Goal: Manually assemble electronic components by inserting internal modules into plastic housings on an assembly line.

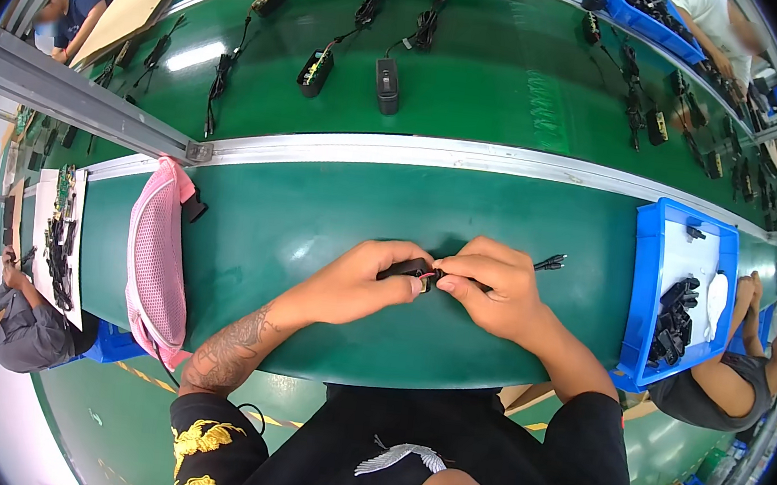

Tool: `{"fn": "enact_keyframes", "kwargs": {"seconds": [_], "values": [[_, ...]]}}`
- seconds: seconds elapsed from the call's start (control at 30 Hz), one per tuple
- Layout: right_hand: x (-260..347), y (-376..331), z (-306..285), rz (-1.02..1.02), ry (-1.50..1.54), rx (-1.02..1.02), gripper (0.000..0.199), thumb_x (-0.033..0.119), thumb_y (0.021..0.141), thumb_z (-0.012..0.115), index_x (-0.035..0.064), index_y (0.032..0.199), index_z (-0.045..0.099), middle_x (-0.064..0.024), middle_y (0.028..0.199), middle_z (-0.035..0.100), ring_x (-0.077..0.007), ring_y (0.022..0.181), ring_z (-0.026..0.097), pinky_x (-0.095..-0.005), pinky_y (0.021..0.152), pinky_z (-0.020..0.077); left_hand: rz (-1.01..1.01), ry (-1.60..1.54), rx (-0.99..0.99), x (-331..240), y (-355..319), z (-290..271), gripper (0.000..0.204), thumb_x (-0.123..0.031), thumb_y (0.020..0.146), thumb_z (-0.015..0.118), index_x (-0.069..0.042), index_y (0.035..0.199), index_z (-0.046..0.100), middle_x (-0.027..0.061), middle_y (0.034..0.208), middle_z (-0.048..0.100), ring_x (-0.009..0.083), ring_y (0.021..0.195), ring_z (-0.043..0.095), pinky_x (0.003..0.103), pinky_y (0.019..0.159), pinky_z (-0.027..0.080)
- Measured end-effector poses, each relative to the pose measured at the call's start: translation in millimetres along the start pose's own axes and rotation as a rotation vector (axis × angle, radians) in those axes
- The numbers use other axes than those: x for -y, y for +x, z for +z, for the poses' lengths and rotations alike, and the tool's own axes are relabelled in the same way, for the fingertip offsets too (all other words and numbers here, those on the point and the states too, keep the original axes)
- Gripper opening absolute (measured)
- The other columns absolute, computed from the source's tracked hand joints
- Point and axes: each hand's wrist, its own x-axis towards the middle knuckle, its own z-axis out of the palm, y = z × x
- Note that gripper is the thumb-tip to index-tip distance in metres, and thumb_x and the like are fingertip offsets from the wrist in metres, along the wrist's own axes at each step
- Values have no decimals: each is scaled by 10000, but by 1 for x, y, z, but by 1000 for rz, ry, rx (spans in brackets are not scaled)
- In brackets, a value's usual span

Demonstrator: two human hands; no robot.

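Observation:
Over the green work table, my left hand is closed around a black power adapter housing. Its right end faces my other hand, and a bit of red wire shows there. With thumb and forefinger, my right hand pinches the black cable where it meets that end. Beyond my right knuckles sticks out a black cable end. Fingers cover most of the housing and the inside of the joint.
A blue bin with black plastic parts stands at the right. On the left lies a pink mesh bag. Past a metal rail, a green conveyor belt carries adapters, including a black adapter. Other people sit at both sides.

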Motion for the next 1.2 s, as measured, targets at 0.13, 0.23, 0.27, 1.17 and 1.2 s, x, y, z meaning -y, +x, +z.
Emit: {"fn": "enact_keyframes", "kwargs": {"seconds": [0.13,0.23,0.27,1.17,1.2], "values": [[0,1,-1,-97,-31,18,172,5,800,798,8,971,776,-84,798,688,-189,631,635,-295,544,473,-92,-93,29,1,0,-4,294,-166,929,626,31,1146,651,16,906,639,94,810,539,273,707,454],[3,2,0,-153,-62,42,180,14,789,810,16,966,776,-79,798,688,-197,621,640,-300,541,485,-18,-49,6,8,1,-3,280,-164,928,599,29,1121,662,18,882,637,84,788,534,265,676,440],[4,1,1,-173,-84,51,185,25,784,821,24,963,775,-75,802,688,-202,618,643,-306,541,493,-19,-50,4,8,1,-3,280,-164,928,599,29,1121,662,18,882,637,84,788,534,265,676,440],[6,7,0,130,44,187,97,65,827,797,40,909,750,-79,790,695,-225,641,660,-331,569,500,24,173,-73,17,0,-4,283,-193,865,629,22,1031,709,134,825,711,233,737,677,364,685,522],[5,7,1,62,-22,175,101,73,816,801,48,898,747,-74,783,687,-238,645,661,-341,572,508,24,173,-71,15,-1,-3,283,-193,865,629,22,1031,709,134,825,711,233,737,677,364,685,522]]}}
